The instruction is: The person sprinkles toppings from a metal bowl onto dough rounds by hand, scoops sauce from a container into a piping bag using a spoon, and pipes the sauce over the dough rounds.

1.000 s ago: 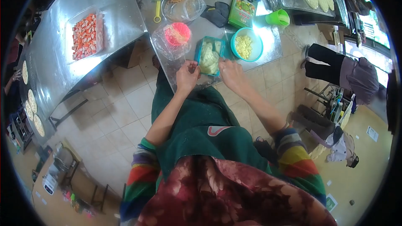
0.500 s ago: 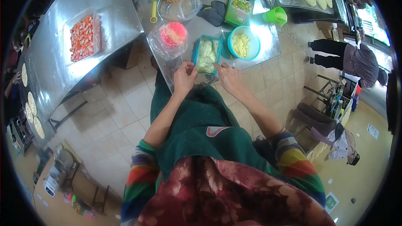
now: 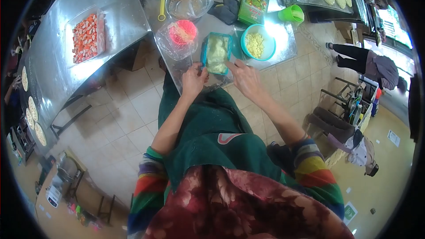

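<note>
A teal rectangular container (image 3: 204,53) stands near the table's front edge, holding a pale greenish-white soft mass (image 3: 217,53). At its near left corner, my left hand (image 3: 195,79) is closed, with thumb and fingers gripping the rim. My right hand (image 3: 245,79) is at the near right side, its fingers curled and the fingertips at the container's edge. Whatever those right fingers hold, if anything, is too small to make out. Just right of the container is a light-blue bowl (image 3: 272,46) with pale yellow pieces (image 3: 255,45).
A pink bowl in clear plastic (image 3: 182,33), a metal bowl (image 3: 171,11), a black cloth-like item (image 3: 226,11), a green box (image 3: 253,5) and a green cup (image 3: 291,14) share the table. A tray of red-and-white pieces (image 3: 85,38) sits left. Two people (image 3: 381,71) are at right.
The container has shifted slightly up and left, and its contents look smoother and more spread. Both hands stay at its near end. The far person at right has moved a little.
</note>
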Motion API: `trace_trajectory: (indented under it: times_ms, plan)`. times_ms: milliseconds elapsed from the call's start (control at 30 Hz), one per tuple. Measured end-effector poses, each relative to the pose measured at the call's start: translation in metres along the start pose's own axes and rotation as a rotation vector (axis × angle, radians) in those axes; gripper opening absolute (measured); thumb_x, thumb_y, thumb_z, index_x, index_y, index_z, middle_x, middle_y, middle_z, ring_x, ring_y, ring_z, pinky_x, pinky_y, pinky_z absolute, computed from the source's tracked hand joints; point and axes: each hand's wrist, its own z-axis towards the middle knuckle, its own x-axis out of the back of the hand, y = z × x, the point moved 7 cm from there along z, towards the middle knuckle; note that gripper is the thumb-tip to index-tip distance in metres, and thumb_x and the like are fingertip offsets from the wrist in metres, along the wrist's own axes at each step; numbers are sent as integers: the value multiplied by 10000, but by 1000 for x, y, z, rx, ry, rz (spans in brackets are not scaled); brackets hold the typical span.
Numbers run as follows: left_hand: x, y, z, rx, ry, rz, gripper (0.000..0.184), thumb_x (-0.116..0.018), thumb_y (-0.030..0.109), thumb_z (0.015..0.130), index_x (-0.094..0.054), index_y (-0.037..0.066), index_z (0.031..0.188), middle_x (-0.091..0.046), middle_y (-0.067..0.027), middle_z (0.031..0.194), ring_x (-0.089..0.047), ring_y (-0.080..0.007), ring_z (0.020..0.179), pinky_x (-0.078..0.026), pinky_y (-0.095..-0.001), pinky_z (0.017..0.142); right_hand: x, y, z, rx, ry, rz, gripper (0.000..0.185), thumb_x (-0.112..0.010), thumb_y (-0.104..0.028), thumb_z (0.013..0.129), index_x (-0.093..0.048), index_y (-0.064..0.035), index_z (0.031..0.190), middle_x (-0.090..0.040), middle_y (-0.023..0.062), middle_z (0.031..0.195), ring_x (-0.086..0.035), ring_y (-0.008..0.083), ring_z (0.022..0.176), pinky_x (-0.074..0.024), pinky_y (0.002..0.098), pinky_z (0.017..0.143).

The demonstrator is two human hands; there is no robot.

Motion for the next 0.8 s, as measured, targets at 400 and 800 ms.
trace_trajectory:
  times_ms: [400,800]
  plan:
    - [7,-4,6,-100,16,249,293,-615,185,880,-608,-72,1021,-676,-126,656,-692,-187,593,-541,-301,565,-29,5,-2,38,-105,-105,208,-583,-15,733,-598,-55,937,-604,155,812,-650,359,668,-513,442,508]
    - [-5,-24,-6,182,-9,-529,338,-544,145,956,-502,-98,1186,-652,-164,910,-668,-197,786,-571,-278,684,-42,25,-15,-245,105,336,194,-520,-75,873,-628,-56,1033,-650,192,823,-630,408,733,-501,481,605]
